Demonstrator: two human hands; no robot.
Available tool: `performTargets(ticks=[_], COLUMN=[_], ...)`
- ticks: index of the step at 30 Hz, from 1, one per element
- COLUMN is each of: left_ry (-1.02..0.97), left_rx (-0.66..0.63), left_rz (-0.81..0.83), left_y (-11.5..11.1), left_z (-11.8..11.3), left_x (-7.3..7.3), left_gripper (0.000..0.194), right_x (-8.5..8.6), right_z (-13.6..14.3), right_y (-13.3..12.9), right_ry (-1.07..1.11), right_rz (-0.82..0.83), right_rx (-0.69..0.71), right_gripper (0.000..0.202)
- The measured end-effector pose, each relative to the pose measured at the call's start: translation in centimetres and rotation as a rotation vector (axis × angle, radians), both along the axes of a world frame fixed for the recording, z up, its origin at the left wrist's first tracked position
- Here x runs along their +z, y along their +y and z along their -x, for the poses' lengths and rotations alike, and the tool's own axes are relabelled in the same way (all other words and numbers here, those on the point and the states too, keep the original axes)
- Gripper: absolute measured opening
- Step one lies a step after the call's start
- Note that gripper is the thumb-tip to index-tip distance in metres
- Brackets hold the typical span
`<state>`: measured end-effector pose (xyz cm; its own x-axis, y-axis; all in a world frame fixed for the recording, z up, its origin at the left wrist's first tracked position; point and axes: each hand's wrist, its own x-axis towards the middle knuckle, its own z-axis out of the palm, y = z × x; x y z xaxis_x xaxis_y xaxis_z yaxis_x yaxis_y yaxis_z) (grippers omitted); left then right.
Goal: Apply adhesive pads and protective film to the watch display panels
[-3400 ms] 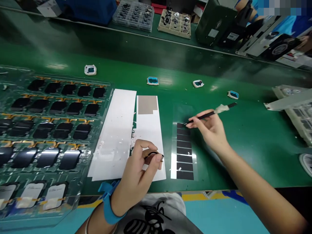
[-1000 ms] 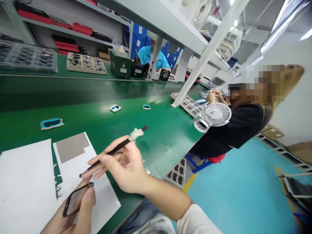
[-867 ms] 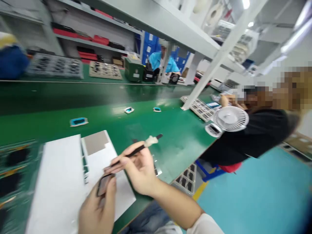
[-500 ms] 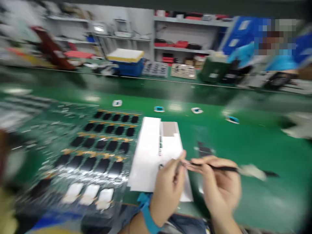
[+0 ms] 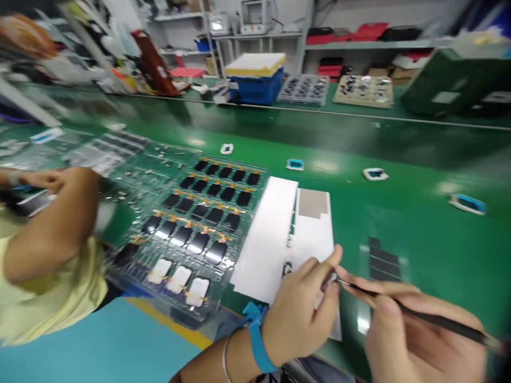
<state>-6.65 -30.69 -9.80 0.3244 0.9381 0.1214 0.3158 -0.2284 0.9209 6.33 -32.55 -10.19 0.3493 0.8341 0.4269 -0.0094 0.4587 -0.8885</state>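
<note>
My left hand (image 5: 299, 311), with a blue wrist strap (image 5: 257, 338), pinches a small part that its fingers mostly hide; I cannot make out what it is. In my right hand (image 5: 423, 335) are slim black tweezers (image 5: 443, 321), their tip touching or almost touching that part. Both hands meet over the lower right of the white sheets (image 5: 263, 234), one of which carries a grey-brown patch (image 5: 312, 203). Right of the sheets, near my right hand, lies a clear film with dark strips (image 5: 384, 263).
On the left, a clear tray (image 5: 223, 226) holds rows of small black screens with orange flex tails. Several small white-rimmed parts (image 5: 295, 164) line the green bench. A co-worker's arm (image 5: 59, 223) is at far left. Behind stand a blue box (image 5: 255, 88) and part trays (image 5: 363, 90).
The view has swung left, bringing the co-worker's arm into sight. My hands appear lower and further right in the picture, still fingertip to tool tip.
</note>
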Motion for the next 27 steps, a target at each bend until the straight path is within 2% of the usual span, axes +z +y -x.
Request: performTargets(ticks=[2, 7, 27], left_ry=[-0.075, -0.173, -0.171], left_rx=[-0.017, -0.057, -0.052], left_rz=[0.027, 0.065, 0.087], left_y=[0.0, -0.4, -0.4], left_z=[0.1, 0.3, 0.2], left_x=[-0.1, -0.3, -0.4], left_gripper=[0.055, 0.054, 0.053], right_x=[0.4, 1.1, 0.5], right_z=[0.2, 1.1, 1.1], right_y=[0.0, 0.5, 0.2], right_ry=[-0.046, -0.05, -0.105], right_rz=[-0.029, -0.049, -0.046], right_rx=[-0.04, 0.018, 0.03], right_gripper=[0.029, 0.025, 0.033])
